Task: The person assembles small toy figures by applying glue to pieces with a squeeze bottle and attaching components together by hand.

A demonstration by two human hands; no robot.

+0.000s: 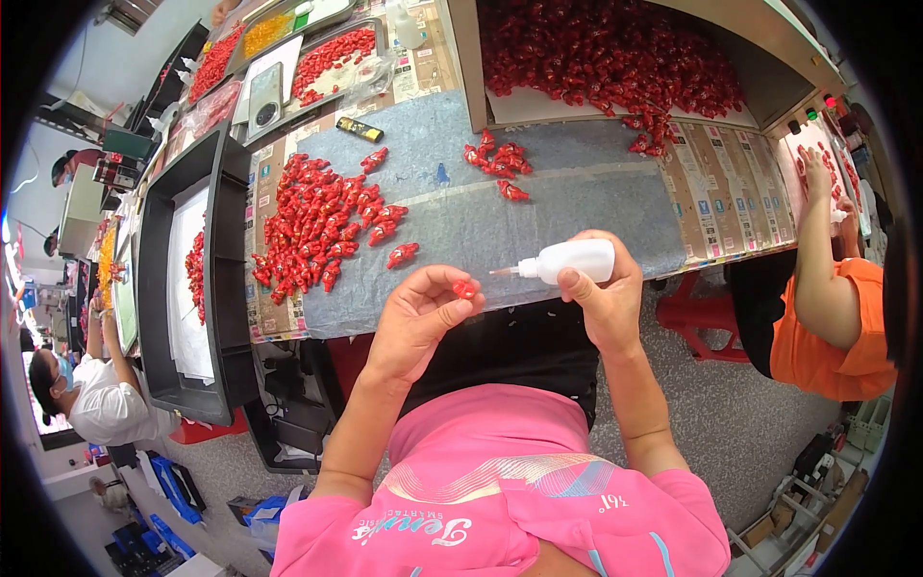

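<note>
Between the thumb and fingers of my left hand [423,313] is a small red figurine [464,289], held just over the table's front edge. My right hand [608,298] is wrapped round a white squeeze bottle [577,260]. The bottle lies sideways in my grip, and its thin nozzle points left at the figurine with a small gap between them. A large pile of red figurines [312,226] spreads over the grey table mat [567,183] to the left. A smaller group of red figurines [500,159] lies farther back on the mat.
A box [471,58] heaped with red pieces stands at the back right. A black crate [231,317] is at the left edge, with a yellow-black tube [360,129] and trays [380,48] beyond. Co-workers sit at the right [832,317] and left [111,399].
</note>
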